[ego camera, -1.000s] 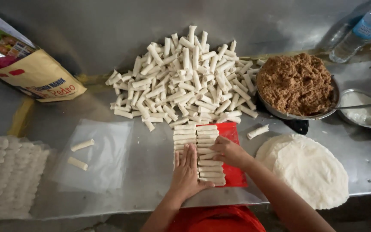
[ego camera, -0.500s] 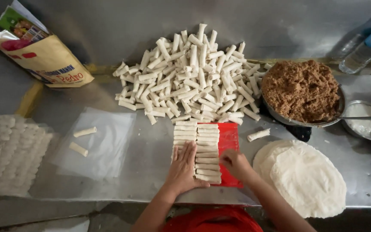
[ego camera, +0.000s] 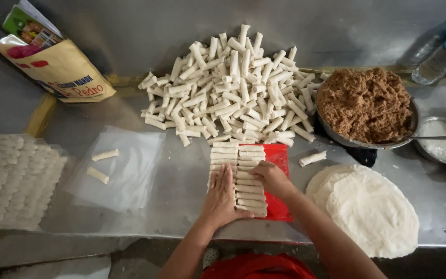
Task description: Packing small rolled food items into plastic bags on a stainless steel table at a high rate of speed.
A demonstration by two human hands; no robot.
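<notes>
The red tray (ego camera: 280, 155) is showing bright against the dull grey metal tabletop (ego camera: 181, 186), and the two columns of rolls (ego camera: 238, 170) lying on it are looking pale cream. Behind the tray, the heap of rolls (ego camera: 233, 88) is showing the same off-white. To the right of the tray, the filling (ego camera: 365, 103) is looking crumbly brown in its silver pan (ego camera: 414, 124), and the round wrappers (ego camera: 367, 206) are gleaming white. Far left of the tray, the bag (ego camera: 60, 70) is showing tan-yellow with red, green and pink patches. Just left of the tray, a clear plastic sheet (ego camera: 125, 165) is looking milky.

left hand (ego camera: 222, 199) now flat alongside roll rows (ego camera: 238, 175), right hand (ego camera: 269, 176) slid up them
</notes>
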